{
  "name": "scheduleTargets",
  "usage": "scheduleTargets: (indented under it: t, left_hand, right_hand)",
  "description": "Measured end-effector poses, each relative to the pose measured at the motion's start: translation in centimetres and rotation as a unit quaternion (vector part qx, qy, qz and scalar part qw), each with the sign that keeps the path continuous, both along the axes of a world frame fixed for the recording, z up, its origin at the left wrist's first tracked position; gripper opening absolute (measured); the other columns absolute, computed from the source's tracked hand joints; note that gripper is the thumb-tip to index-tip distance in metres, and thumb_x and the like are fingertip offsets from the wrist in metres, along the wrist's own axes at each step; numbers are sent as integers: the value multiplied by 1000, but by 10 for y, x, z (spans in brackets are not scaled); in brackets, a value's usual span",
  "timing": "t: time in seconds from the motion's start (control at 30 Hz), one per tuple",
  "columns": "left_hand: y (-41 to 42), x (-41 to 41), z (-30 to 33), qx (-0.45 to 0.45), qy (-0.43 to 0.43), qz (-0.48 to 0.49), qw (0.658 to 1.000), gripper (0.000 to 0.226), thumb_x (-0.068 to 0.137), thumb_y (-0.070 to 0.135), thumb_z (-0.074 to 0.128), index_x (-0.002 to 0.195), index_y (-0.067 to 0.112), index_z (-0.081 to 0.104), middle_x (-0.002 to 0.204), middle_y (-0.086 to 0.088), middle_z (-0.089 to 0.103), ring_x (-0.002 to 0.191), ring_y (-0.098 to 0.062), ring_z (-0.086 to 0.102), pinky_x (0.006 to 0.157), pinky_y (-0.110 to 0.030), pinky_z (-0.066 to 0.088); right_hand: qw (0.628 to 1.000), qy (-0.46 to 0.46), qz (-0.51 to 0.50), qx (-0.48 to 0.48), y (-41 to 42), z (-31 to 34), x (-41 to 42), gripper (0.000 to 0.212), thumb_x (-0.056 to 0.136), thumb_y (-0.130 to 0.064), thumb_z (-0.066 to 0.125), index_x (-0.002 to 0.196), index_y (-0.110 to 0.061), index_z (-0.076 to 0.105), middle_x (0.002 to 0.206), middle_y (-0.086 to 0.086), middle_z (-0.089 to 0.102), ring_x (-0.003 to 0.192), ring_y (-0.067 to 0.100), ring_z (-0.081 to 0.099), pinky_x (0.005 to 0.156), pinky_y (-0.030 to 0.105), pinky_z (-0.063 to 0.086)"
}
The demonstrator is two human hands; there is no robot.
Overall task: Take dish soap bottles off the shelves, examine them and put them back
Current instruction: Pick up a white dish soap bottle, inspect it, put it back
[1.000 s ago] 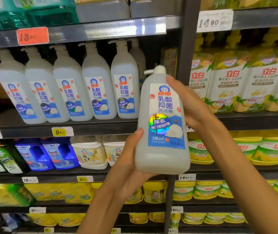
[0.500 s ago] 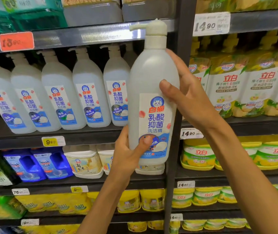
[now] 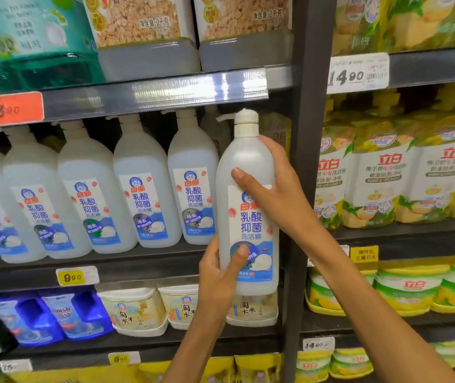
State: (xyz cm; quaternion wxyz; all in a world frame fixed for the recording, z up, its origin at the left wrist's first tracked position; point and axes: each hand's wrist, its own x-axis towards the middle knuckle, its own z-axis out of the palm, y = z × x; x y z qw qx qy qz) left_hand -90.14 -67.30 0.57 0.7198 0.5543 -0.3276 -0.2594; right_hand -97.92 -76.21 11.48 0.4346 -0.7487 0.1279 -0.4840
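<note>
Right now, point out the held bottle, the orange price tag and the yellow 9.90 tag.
held bottle (image 3: 248, 158): head view, bare upper body.
orange price tag (image 3: 12, 109): head view, tag's middle.
yellow 9.90 tag (image 3: 72, 277): head view, its printed digits.

Bright, slightly blurred, glary shelf edge (image 3: 193, 89)

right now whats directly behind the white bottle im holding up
Behind the held bottle, gripped by the left hand and right hand, the shelf slot at the row's right end shows. A yellowish pack peeks out deeper in; the rest is covered.
</note>
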Motion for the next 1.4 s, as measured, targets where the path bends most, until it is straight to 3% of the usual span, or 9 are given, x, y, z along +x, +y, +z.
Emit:
scheduleTargets:
  t: [0.2, 0.33, 0.53, 0.77, 0.97, 1.03, 1.13, 1.27, 1.4]
  left_hand:
    - [-23, 7, 11, -6, 2, 2, 1000, 57, 53, 52, 67, 104, 31, 56, 96, 10, 70, 84, -2, 71, 58, -15, 54]
    - [-33, 13, 12, -5, -27, -10, 1000, 55, 64, 39, 64, 116, 27, 53, 105, 4, 66, 86, 2, 69, 61, -13, 54]
    - [-40, 21, 5, 5, -55, -11, 998, 73, 65, 36, 63, 133, 15, 46, 118, -6, 63, 96, -11, 66, 66, -13, 55]
    - [-41, 17, 12, 47, -124, 44, 990, 65, 70, 36, 69, 130, 22, 47, 103, 18, 58, 89, 2, 62, 62, -3, 48]
    - [-31, 2, 7, 100, -271, 165, 943, 83, 71, 57, 55, 139, 11, 44, 129, -8, 57, 119, -18, 54, 94, -35, 52]
    - [-29, -2, -1, 72, -335, 210, 916, 75, 74, 44, 62, 132, -2, 49, 125, -19, 59, 115, -29, 57, 88, -29, 54]
    - [-31, 2, -10, 60, -311, 208, 926, 70, 75, 23, 75, 135, 2, 45, 131, -16, 51, 116, -26, 55, 81, -2, 45]
    - [-38, 5, -16, 51, -321, 240, 915, 67, 76, 13, 78, 133, 2, 47, 127, -17, 52, 116, -29, 54, 86, -33, 56]
    - [-49, 3, -19, 63, -324, 274, 903, 64, 75, 13, 78, 132, 2, 50, 123, -17, 55, 115, -24, 53, 85, -25, 49]
  right_hand:
    - [1000, 5, -22, -15, -11, 13, 16, 65, 88, -29, 65, 143, -21, 31, 133, 4, 48, 109, 13, 60, 81, 21, 56]
    - [999, 11, -22, -25, -15, 12, 17, 61, 89, -25, 64, 141, -21, 33, 136, 4, 46, 116, 17, 56, 91, 38, 55]
    - [999, 9, -19, -36, -16, 5, 16, 53, 83, -40, 60, 128, -41, 31, 137, -2, 43, 124, 18, 49, 99, 46, 49]
    - [998, -11, -54, -35, -20, -4, 20, 53, 90, -34, 58, 131, -44, 26, 143, -4, 35, 130, 18, 43, 103, 47, 46]
    - [995, -32, -80, -52, -21, -12, 25, 55, 96, -25, 55, 143, -29, 26, 146, -1, 33, 134, 16, 38, 107, 46, 42]
    - [993, -37, -95, -58, -22, -15, 27, 58, 95, -28, 53, 146, -23, 26, 147, 0, 33, 134, 17, 38, 107, 47, 41]
    - [989, -45, -119, -69, -25, -18, 33, 59, 95, -28, 54, 146, -22, 27, 143, -7, 32, 134, 13, 35, 109, 45, 40]
    - [983, -48, -158, -80, -31, -19, 44, 60, 94, -28, 56, 147, -19, 28, 147, 1, 33, 135, 15, 34, 109, 43, 38]
    - [987, -64, -137, -56, -35, -18, 46, 55, 93, -30, 56, 139, -36, 25, 141, -3, 34, 129, 20, 44, 100, 48, 48]
